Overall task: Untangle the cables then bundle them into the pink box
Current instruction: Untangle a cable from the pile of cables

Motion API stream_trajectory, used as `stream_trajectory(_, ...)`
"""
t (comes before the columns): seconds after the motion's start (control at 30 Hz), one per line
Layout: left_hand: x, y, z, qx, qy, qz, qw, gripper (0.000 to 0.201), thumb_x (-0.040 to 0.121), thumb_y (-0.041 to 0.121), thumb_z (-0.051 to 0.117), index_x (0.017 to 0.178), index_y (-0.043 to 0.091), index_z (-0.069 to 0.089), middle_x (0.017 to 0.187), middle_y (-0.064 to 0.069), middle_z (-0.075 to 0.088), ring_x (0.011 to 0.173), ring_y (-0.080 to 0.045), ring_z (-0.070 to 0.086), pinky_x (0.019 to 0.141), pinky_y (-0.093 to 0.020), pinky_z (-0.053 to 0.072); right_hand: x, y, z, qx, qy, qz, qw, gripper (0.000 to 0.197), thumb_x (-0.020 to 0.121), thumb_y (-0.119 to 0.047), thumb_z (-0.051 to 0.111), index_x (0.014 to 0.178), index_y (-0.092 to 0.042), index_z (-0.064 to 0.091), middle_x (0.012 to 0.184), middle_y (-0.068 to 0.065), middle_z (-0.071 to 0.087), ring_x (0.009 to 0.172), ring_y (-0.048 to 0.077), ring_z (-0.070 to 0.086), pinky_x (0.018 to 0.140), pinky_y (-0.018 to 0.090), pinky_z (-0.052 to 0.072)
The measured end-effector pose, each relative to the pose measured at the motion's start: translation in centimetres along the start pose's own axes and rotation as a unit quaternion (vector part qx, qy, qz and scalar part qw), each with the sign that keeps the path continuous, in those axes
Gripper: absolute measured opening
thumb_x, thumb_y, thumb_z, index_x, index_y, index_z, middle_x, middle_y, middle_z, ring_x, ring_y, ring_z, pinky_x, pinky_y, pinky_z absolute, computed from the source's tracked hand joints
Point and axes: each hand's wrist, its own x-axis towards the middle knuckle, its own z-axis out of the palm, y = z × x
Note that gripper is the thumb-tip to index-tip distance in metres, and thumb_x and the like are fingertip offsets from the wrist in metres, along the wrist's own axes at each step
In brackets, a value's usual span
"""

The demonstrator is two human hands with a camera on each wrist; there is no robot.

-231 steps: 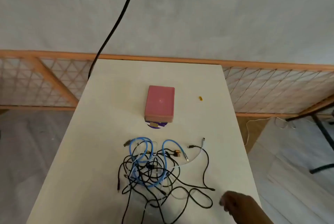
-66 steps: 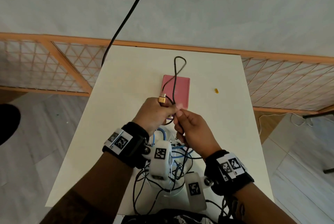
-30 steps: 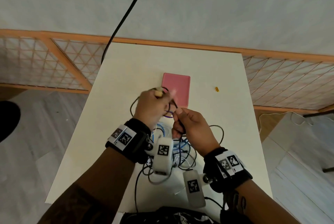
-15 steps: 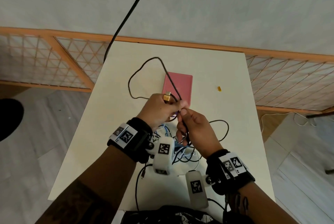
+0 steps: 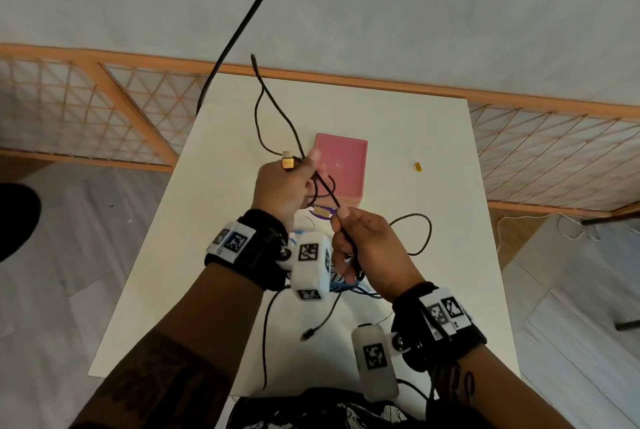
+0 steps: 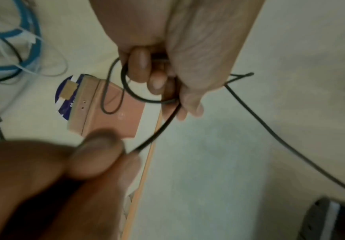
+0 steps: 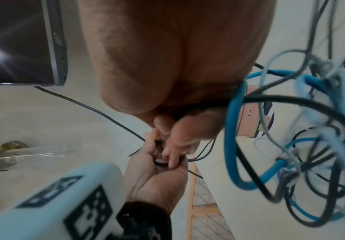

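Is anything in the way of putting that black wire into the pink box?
Yes. The pink box looks closed, its top flat. The black wire, held by the left hand and right hand, hangs above it.

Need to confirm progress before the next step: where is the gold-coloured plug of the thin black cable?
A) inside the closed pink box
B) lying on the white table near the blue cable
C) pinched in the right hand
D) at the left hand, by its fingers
D: the gold-coloured plug sticks out at the left hand, while the right hand pinches the thin black cable lower down.
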Motion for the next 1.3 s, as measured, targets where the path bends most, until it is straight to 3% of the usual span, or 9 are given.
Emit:
stream_trajectory(0.13, -2.4, -0.5, -0.4, 0.115, -0.192, 0.008, 0.975, 0.03, 0.094, 0.033, 0.076, 0.068, 0.019, 0.079, 0.058, 0.01, 0.059, 0.052, -0.008, 0.044, 0.049, -0.02, 0.035, 0.2, 0.1, 0.0, 0.005, 0.019, -0.008, 1.0, 0.033, 0.111, -0.03, 0.04, 0.089, -0.011, 0.055, 0.059, -0.002, 0.04, 0.044, 0.018, 0.049, 0.039, 0.023, 0.039)
stream_trajectory(0.27, -0.6, -0.7, 0.2, 0.06, 0.021, 0.027, 0.998, 0.041, 0.092, 0.037, 0.078, 0.078, -0.001, 0.075, 0.054, 0.005, 0.054, 0.043, -0.009, 0.039, 0.048, -0.023, 0.035, 0.2, -0.2, 0.2, 0.021, 0.003, 0.006, 1.0, 0.032, 0.11, -0.03, 0.04, 0.092, -0.009, 0.054, 0.06, 0.0, 0.039, 0.046, 0.019, 0.049, 0.04, 0.023, 0.038)
stream_trajectory(0.43, -2.2, -1.2, -0.3, 0.127, -0.168, 0.002, 0.978, 0.034, 0.093, 0.032, 0.078, 0.072, 0.009, 0.064, 0.055, 0.005, 0.05, 0.05, -0.011, 0.042, 0.05, -0.023, 0.037, 0.0, -0.3, 0.0, 0.029, 0.013, 0.003, 0.999, 0.035, 0.11, -0.033, 0.041, 0.089, -0.009, 0.055, 0.058, -0.001, 0.04, 0.046, 0.02, 0.049, 0.04, 0.026, 0.042)
stream_trajectory(0.57, 0.0, -0.8, 0.0, 0.033, 0.038, 0.004, 0.999, 0.046, 0.095, 0.037, 0.075, 0.092, -0.009, 0.073, 0.062, -0.003, 0.053, 0.043, -0.011, 0.039, 0.044, -0.019, 0.034, -0.1, 0.2, 0.1, 0.064, -0.003, 0.019, 0.998, 0.031, 0.11, -0.03, 0.043, 0.089, -0.01, 0.054, 0.062, 0.002, 0.037, 0.046, 0.02, 0.048, 0.042, 0.025, 0.045)
stream_trajectory(0.73, -1.5, -1.3, -0.3, 0.095, -0.163, -0.014, 0.982, 0.05, 0.089, 0.042, 0.078, 0.095, -0.007, 0.072, 0.067, -0.006, 0.051, 0.054, -0.014, 0.041, 0.045, -0.02, 0.034, 0.2, 0.1, -0.1, 0.059, 0.026, 0.009, 0.998, 0.031, 0.11, -0.031, 0.041, 0.091, -0.011, 0.054, 0.06, 0.0, 0.038, 0.049, 0.02, 0.047, 0.043, 0.026, 0.045)
stream_trajectory(0.93, -0.8, -1.7, 0.9, 0.069, 0.007, 0.002, 0.998, 0.029, 0.092, 0.031, 0.079, 0.078, 0.007, 0.073, 0.046, 0.012, 0.049, 0.045, -0.01, 0.041, 0.053, -0.024, 0.037, 0.1, -0.4, -0.4, 0.073, 0.009, 0.04, 0.996, 0.029, 0.11, -0.03, 0.04, 0.094, -0.01, 0.055, 0.059, 0.001, 0.039, 0.049, 0.021, 0.048, 0.044, 0.027, 0.045)
stream_trajectory(1.07, -2.8, -2.3, 0.9, 0.101, -0.188, 0.0, 0.977, 0.036, 0.094, 0.039, 0.074, 0.068, 0.015, 0.071, 0.056, 0.003, 0.057, 0.054, -0.015, 0.048, 0.054, -0.024, 0.041, -0.2, -0.2, -0.6, 0.064, 0.005, 0.038, 0.997, 0.033, 0.11, -0.029, 0.041, 0.091, -0.009, 0.057, 0.059, 0.003, 0.039, 0.049, 0.021, 0.049, 0.044, 0.028, 0.048)
stream_trajectory(1.2, -1.2, -1.1, 0.6, 0.093, 0.004, 0.036, 0.995, 0.035, 0.099, 0.037, 0.07, 0.083, 0.008, 0.08, 0.052, 0.007, 0.055, 0.041, -0.006, 0.04, 0.043, -0.017, 0.033, -0.5, 0.0, -0.3, 0.058, -0.017, 0.03, 0.998, 0.031, 0.109, -0.03, 0.043, 0.091, -0.009, 0.057, 0.062, 0.004, 0.039, 0.051, 0.022, 0.049, 0.048, 0.029, 0.048)
stream_trajectory(1.3, -2.0, -1.1, 0.2, 0.099, -0.111, 0.006, 0.989, 0.037, 0.097, 0.046, 0.07, 0.076, 0.017, 0.08, 0.065, -0.004, 0.057, 0.047, -0.01, 0.043, 0.049, -0.022, 0.033, -0.8, -0.1, -0.3, 0.042, -0.012, 0.017, 0.999, 0.033, 0.109, -0.033, 0.043, 0.088, -0.012, 0.056, 0.062, 0.004, 0.039, 0.05, 0.021, 0.051, 0.048, 0.03, 0.051)
